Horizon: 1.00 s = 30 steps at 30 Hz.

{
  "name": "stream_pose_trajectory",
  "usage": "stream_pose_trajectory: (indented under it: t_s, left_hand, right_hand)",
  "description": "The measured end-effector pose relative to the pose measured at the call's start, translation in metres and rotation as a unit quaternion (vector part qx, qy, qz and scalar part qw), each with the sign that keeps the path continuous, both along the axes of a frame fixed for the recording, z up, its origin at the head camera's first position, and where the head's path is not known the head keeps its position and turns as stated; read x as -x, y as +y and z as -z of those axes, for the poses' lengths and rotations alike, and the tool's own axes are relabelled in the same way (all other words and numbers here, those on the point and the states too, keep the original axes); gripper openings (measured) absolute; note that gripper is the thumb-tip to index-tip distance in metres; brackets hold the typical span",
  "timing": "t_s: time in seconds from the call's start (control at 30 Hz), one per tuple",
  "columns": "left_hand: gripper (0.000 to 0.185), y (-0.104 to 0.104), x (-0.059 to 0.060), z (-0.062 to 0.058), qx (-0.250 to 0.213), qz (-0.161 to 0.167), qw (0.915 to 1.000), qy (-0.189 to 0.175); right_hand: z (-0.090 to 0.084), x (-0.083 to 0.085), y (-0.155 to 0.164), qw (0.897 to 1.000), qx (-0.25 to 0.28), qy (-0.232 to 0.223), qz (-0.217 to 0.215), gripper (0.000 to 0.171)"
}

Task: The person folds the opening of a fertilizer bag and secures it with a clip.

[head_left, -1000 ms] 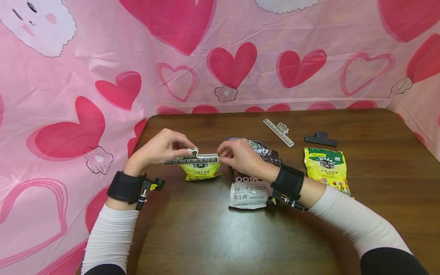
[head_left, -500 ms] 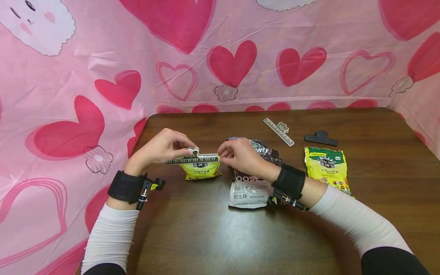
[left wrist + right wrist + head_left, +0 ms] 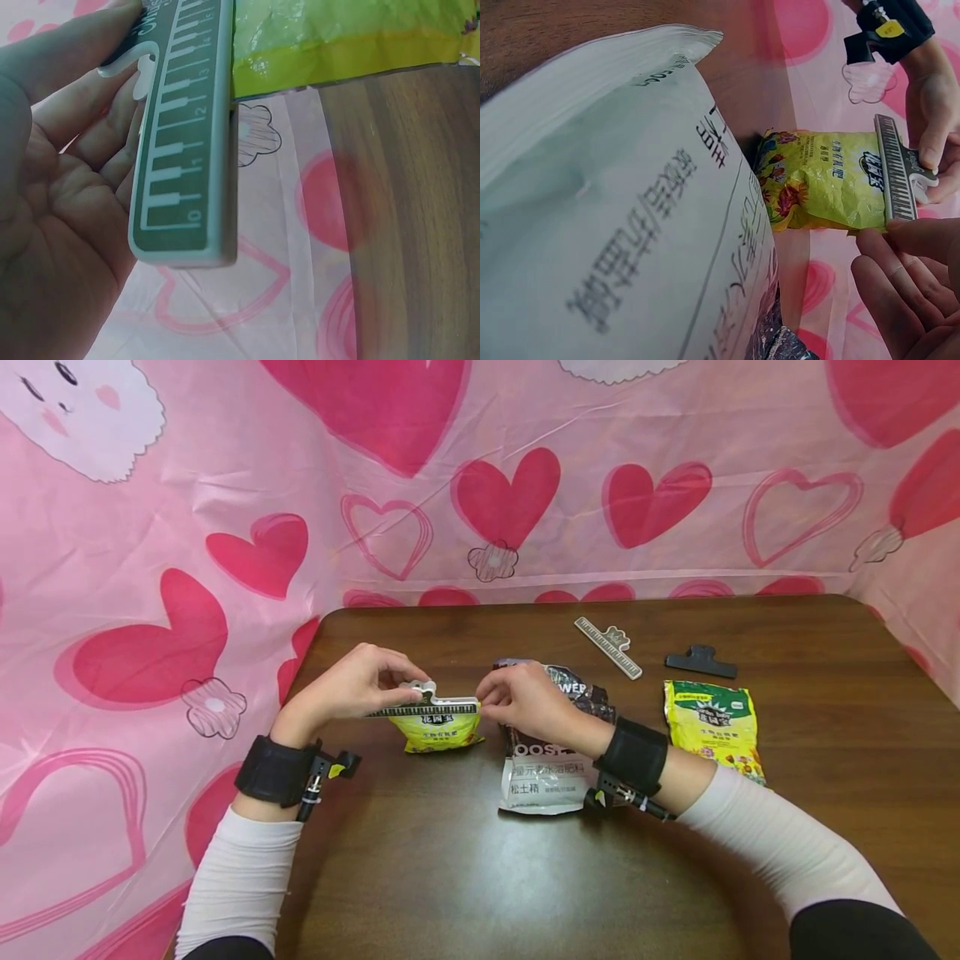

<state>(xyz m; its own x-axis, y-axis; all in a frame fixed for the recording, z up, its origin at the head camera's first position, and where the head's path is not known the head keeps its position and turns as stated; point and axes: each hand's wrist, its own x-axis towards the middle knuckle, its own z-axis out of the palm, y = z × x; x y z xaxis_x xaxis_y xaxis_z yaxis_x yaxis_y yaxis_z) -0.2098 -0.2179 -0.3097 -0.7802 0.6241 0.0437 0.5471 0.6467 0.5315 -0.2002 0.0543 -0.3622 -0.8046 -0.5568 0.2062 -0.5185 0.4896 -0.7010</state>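
Brown table [image 3: 465,877] with bags [image 3: 711,717], clips [image 3: 701,662]

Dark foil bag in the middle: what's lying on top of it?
The right hand and wrist lie over the dark foil bag, covering its upper middle. Nothing else rests on it; its white lower label shows.

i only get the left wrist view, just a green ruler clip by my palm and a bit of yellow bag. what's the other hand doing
Observer: The right hand pinches the far end of the ruler clip, which sits along the top edge of the small yellow bag.
Operator: anything else on the table
Observer: Yes, a grey and white bag lies under the right wrist, and a second yellow bag lies flat further right.
Operator: any spare clips
Observer: Two, near the table's far edge: another ruler clip and a black clip.
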Motion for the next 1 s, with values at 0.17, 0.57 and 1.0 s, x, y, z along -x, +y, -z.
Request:
stream_pose_trajectory:
  t_s: [0.17, 0.57, 1.0]
  left_hand:
    - [0.028, -0.002, -0.002, 0.003, -0.012, -0.012, 0.9998, -0.01]
    - [0.047, -0.01, -0.004, 0.007, -0.024, -0.012, 0.9993, -0.027]
    - [0.027, -0.032, -0.013, 0.016, -0.022, -0.07, 0.9967, -0.034]
  right_hand:
    - [0.001, 0.0, 0.0, 1.0, 0.006, 0.011, -0.003, 0.014]
    - [0.001, 0.002, -0.001, 1.0, 0.007, 0.02, -0.001, 0.013]
    - [0.001, 0.002, 0.0, 1.0, -0.001, 0.022, -0.008, 0.011]
